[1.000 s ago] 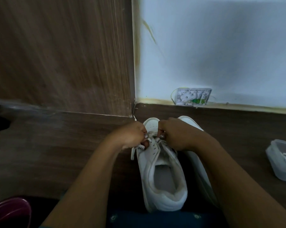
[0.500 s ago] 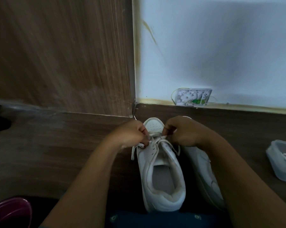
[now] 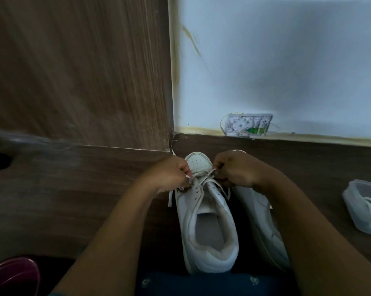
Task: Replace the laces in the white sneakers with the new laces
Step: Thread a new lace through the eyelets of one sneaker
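From the head camera, one white sneaker (image 3: pixel 210 227) stands on the dark wooden surface (image 3: pixel 73 189), heel toward the person and toe toward the wall. The other sneaker (image 3: pixel 262 210) lies just beside it on the right, partly hidden under the right forearm. Both hands meet over the toe end. The left hand (image 3: pixel 169 175) is curled, its fingertips pinching the lace (image 3: pixel 203 178) at the left row of eyelets, and a loose end hangs down that side of the shoe. The right hand (image 3: pixel 238 169) is curled too, pinching the lace at the right row. The lace crosses between the hands only at the eyelets nearest the toe; the ones nearer the tongue opening look empty. The step in hand seems to be working the lace through these lowest eyelets, though whether it is an old lace coming out or a new one going in cannot be told. A clear tub (image 3: pixel 364 210) well off to the right holds another white lace. If this is threading, the next move calls for evening both ends, then feeding each tip through the next eyelet up, flat and untwisted.
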A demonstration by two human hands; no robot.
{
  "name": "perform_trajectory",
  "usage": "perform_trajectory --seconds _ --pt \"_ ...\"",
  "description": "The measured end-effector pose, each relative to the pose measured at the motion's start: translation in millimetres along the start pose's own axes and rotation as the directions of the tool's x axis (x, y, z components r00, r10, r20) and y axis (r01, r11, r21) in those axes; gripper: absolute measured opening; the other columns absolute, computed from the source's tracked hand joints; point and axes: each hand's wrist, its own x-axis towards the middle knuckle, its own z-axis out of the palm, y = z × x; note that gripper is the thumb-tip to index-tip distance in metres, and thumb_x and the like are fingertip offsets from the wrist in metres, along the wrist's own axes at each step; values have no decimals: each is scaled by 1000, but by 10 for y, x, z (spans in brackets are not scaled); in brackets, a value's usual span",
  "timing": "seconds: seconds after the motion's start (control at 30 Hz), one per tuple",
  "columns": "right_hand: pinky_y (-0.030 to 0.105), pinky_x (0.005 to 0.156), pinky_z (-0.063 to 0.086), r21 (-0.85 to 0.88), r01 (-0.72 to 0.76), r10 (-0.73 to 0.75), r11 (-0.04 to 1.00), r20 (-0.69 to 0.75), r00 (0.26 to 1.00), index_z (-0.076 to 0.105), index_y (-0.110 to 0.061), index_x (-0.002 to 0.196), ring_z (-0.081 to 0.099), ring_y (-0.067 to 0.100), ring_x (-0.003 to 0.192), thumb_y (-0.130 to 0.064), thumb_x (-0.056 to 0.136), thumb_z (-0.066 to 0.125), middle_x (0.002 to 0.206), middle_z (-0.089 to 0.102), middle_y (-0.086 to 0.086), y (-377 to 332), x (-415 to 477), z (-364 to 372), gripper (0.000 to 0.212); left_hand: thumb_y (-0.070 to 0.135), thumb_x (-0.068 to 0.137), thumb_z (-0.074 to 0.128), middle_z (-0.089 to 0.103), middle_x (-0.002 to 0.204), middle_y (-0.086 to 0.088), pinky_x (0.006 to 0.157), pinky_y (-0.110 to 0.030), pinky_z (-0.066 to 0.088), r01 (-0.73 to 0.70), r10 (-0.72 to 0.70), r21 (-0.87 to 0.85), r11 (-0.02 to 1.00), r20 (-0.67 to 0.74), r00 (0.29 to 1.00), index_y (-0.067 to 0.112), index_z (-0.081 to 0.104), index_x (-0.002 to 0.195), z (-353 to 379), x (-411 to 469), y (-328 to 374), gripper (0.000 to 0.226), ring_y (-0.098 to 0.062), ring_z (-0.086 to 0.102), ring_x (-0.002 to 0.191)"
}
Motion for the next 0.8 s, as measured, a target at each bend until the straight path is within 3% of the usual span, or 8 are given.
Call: perform_trajectory --seconds 0.07,0.13,0.23,0.33,0.5,0.63,0.8 --pt "32 72 51 57 39 -38 998 -14 999 61 -16 73 60 19 75 -2 81 59 74 60 1 20 -10 6 16 -5 81 62 65 73 -5 83 -42 54 4 -4 1 1000 -1 1000 12 62 70 -5 -7 3 20 -20 63 76" --pt "31 74 50 -20 110 -111 994 -35 993 68 -15 77 61 16 79 -10 78 67 78 64 -1 36 -19 1 5 -4 81 62 65 72 -3 83 -41 54 6 -6 0 1000 -3 1000 12 62 70 -10 -12 2 20 -19 63 75" --pt "28 70 46 -102 136 -144 985 -73 987 55 -23 61 58 15 77 -17 80 67 68 58 -8 48 -16 8 23 -5 81 62 64 70 -3 80 -37 54 9 -9 -18 1000 -4 1000 12 61 69 -9 -18 10 21 -17 62 72" --pt "27 63 38 -160 119 -131 980 -68 989 53 -20 64 52 14 75 -12 81 63 65 49 -10 30 -4 18 21 -6 83 60 62 69 -2 76 -33 52 16 -16 -27 1000 -2 1000 13 60 68 -1 -30 28 23 -15 61 70" --pt "24 60 39 -73 93 -96 993 -27 995 54 -18 60 50 12 67 -5 79 61 60 50 -8 32 -16 -6 25 -3 85 59 64 74 -5 84 -42 52 27 -27 0 1000 -1 1000 13 60 72 -7 -29 25 20 -21 63 79" --pt "26 61 36 2 135 -135 991 26 991 62 -8 72 45 11 63 -1 77 63 61 49 -6 54 -35 -17 9 -1 87 58 65 79 -7 86 -44 51 34 -34 9 999 -19 999 14 59 72 4 -30 30 21 -24 63 85" --pt "25 59 39 13 106 -105 994 -55 993 54 -21 59 47 5 59 -1 77 62 62 53 -7 55 9 19 28 4 88 57 69 89 -14 86 -46 51 16 -14 17 1000 -72 997 13 59 75 2 -39 45 16 -29 66 91"
